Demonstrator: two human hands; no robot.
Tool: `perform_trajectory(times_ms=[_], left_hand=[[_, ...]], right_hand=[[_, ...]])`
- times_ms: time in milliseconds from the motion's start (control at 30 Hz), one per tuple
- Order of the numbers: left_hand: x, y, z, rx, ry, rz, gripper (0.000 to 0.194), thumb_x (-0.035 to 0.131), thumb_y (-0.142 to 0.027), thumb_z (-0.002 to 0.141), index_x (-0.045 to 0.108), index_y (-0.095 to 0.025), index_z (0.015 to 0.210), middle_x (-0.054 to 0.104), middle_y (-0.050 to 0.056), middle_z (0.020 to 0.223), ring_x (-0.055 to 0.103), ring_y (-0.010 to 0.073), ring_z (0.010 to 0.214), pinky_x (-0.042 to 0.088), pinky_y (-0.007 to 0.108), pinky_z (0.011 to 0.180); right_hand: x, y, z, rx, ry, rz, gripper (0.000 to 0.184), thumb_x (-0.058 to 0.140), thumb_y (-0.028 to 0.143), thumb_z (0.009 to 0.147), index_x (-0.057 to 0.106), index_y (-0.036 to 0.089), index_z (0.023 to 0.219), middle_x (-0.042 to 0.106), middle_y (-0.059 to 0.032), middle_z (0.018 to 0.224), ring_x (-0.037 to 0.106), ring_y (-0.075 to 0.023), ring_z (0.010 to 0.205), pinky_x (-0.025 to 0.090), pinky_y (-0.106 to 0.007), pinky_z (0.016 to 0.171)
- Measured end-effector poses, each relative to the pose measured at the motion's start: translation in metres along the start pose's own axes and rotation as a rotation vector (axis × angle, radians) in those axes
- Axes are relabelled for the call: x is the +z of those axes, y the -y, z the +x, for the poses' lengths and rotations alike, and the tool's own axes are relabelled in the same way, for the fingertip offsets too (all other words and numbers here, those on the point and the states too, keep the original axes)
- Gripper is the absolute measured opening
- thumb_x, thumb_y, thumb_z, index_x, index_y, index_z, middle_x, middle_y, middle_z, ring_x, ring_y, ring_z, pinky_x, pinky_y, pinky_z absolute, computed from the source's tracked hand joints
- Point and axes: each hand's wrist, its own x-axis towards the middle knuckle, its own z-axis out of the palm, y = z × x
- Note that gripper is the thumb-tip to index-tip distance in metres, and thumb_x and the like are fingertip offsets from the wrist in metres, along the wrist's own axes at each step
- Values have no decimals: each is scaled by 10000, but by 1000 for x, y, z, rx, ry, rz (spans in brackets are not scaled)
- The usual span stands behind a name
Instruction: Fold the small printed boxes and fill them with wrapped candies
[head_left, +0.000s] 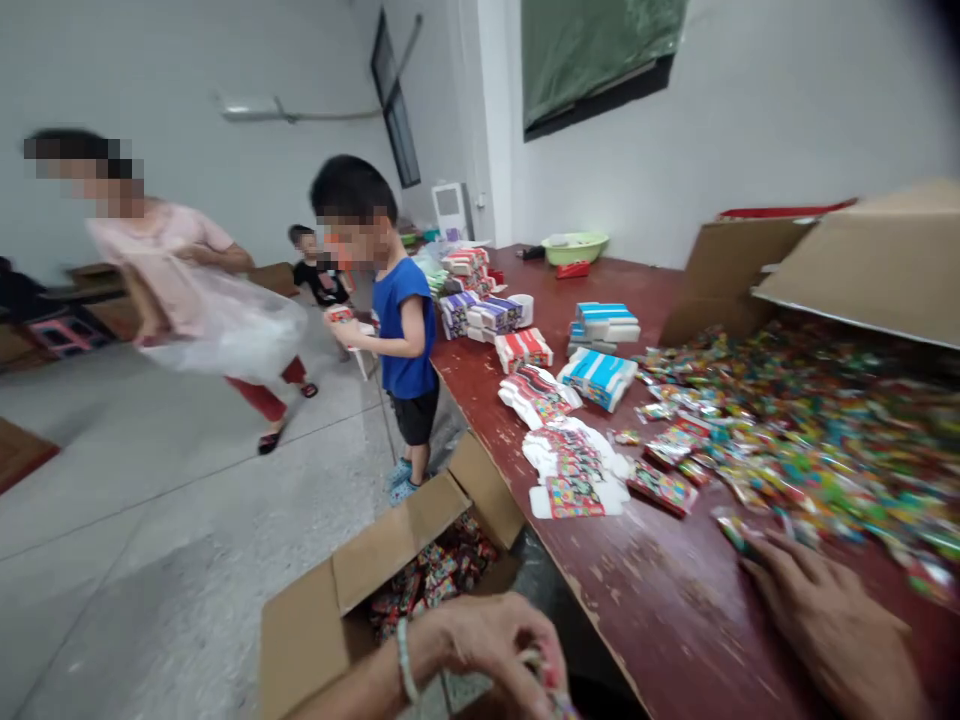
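My left hand (514,645), with a pale bracelet at its wrist, is closed above the near side of an open carton. Its curled fingers hold small colourful wrapped candies, mostly hidden by the hand. On the red table, my right hand (832,620) lies palm down with fingers stretched out. Its fingertips are beside or touching a small wrapped candy (731,530); contact is unclear. A large blurred heap of wrapped candies (840,440) spreads beyond that hand. Flattened printed boxes (574,465) overlap along the table edge, next to filled-looking printed packs (664,485).
The open carton (401,540) below the table edge contains red printed packs. Blue-striped (598,375) and red-striped box stacks (523,348) stand farther back, near a green basin (574,248). A large carton (862,260) tips behind the candies. Several people are at left, one carrying a clear bag (240,330).
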Motion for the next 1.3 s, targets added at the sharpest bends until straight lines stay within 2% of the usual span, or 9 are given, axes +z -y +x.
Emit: perform_trajectory(times_ms=[100, 200, 300, 400, 633, 800, 933, 1133, 1300], left_hand=[[-20, -1, -8, -102, 238, 279, 395, 898, -406, 394, 725, -204, 687, 615, -48, 616, 458, 113, 540, 377, 231, 505], [-28, 1, 0, -34, 263, 269, 365, 866, -274, 420, 696, -206, 736, 608, -69, 612, 461, 103, 553, 364, 203, 511], [-19, -6, 9, -29, 186, -45, 376, 723, -300, 641, 645, -223, 1001, 726, 10, 825, 597, 140, 581, 426, 227, 532], [3, -23, 18, 36, 114, -199, 362, 660, -254, 690, 572, -213, 1039, 706, 22, 776, 649, 167, 582, 446, 237, 524], [38, -51, 42, 252, -14, -381, 399, 763, -286, 739, 526, -204, 1050, 688, 25, 842, 666, 153, 628, 491, 249, 580], [41, -56, 51, 237, -61, -423, 506, 827, -286, 703, 539, -198, 1110, 715, 31, 853, 661, 133, 608, 526, 254, 606], [43, -56, 58, 213, -83, -403, 456, 817, -271, 697, 562, -175, 1062, 727, 34, 821, 656, 120, 582, 514, 228, 581], [52, -58, 62, 182, -39, -440, 437, 816, -251, 660, 545, -170, 992, 712, 19, 764, 634, 118, 524, 509, 236, 536], [57, -56, 63, 193, -34, -444, 402, 802, -236, 675, 539, -178, 973, 706, 14, 759, 629, 114, 507, 490, 221, 505]], right_hand=[[-27, 21, 4, 11, 129, -160, 271, 445, 267, 908, 712, 267, 861, 736, -122, 1074, 627, -316, 936, 483, -456, 797], [-40, 34, 22, 248, 314, -111, 251, 461, 265, 944, 702, 195, 929, 719, -134, 1093, 585, -296, 1012, 447, -416, 885], [-39, 31, 41, 361, 345, -171, 311, 406, 234, 972, 653, 166, 1148, 661, -138, 1214, 561, -264, 1043, 432, -372, 907], [-37, 25, 53, 425, 371, -198, 357, 474, 217, 933, 598, 167, 1263, 588, -163, 1318, 504, -305, 1141, 412, -421, 946], [-44, 23, 51, 511, 468, -129, 345, 475, 105, 889, 662, 139, 1177, 631, -192, 1111, 601, -281, 1006, 460, -372, 855], [-68, 9, 41, 559, 473, -51, 342, 533, 239, 912, 642, 138, 1221, 655, -139, 1155, 621, -224, 1018, 456, -312, 873], [-83, 0, 34, 597, 531, -34, 178, 646, 273, 853, 722, 148, 955, 714, -107, 938, 643, -229, 902, 437, -288, 766], [-84, 9, 30, 623, 576, 33, 126, 648, 265, 839, 668, 173, 755, 699, -59, 769, 629, -186, 738, 380, -246, 620], [-81, 23, 22, 597, 532, 76, 120, 536, 228, 886, 640, 172, 865, 687, -58, 823, 608, -184, 772, 395, -252, 667]])
